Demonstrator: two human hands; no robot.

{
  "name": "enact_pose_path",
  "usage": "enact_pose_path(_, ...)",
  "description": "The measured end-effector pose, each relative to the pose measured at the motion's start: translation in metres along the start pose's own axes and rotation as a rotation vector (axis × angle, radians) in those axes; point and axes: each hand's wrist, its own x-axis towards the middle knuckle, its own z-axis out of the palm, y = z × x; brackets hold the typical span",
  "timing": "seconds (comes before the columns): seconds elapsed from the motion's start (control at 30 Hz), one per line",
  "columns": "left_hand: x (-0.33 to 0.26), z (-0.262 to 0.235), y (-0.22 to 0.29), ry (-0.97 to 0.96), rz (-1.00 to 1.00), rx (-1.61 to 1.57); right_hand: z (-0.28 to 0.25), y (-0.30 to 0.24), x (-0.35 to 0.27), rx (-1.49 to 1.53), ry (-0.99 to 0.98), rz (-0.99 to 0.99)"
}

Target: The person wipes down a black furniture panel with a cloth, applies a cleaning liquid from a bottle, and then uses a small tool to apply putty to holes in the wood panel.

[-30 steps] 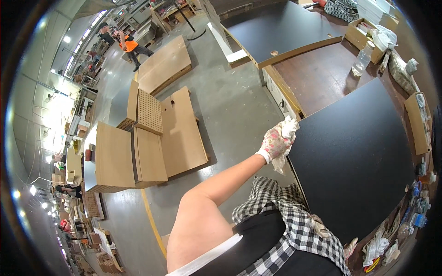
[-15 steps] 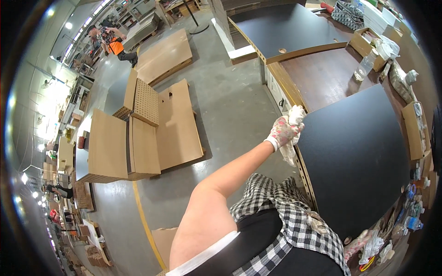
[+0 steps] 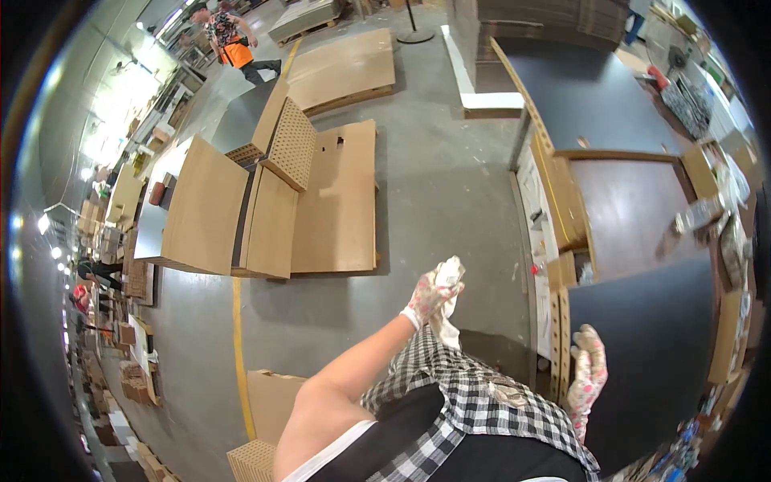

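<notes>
— Crumpled white cloth (image 3: 446, 299), where does it sit?
— Bunched in the left hand (image 3: 427, 296), raised above the grey concrete floor (image 3: 450, 185), its tail hanging below the fist.
— And the grip?
— Fingers in a patterned glove curled tight around it.
— The right hand (image 3: 589, 371)?
— Gloved, fingers spread loose, resting at the edge of the dark matte panel (image 3: 642, 353), holding nothing.

The bare left arm stretches forward, its patterned-gloved left hand (image 3: 430, 296) clenched shut. The gloved right hand (image 3: 589, 376) hangs low, fingers loosely extended.
</notes>
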Motion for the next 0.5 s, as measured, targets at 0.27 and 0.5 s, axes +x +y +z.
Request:
enact_pose_path(0.27, 0.014, -0.161, -0.073, 0.234, 0.24, 0.854, 0.209, -0.045, 0.11, -0.01, -0.494, 0.117)
enact_pose_path(0.5, 0.087, -0.257, -0.074, 0.476, 0.175, 0.694, 0.347, -0.053, 0.207, -0.25, -0.863, -0.058)
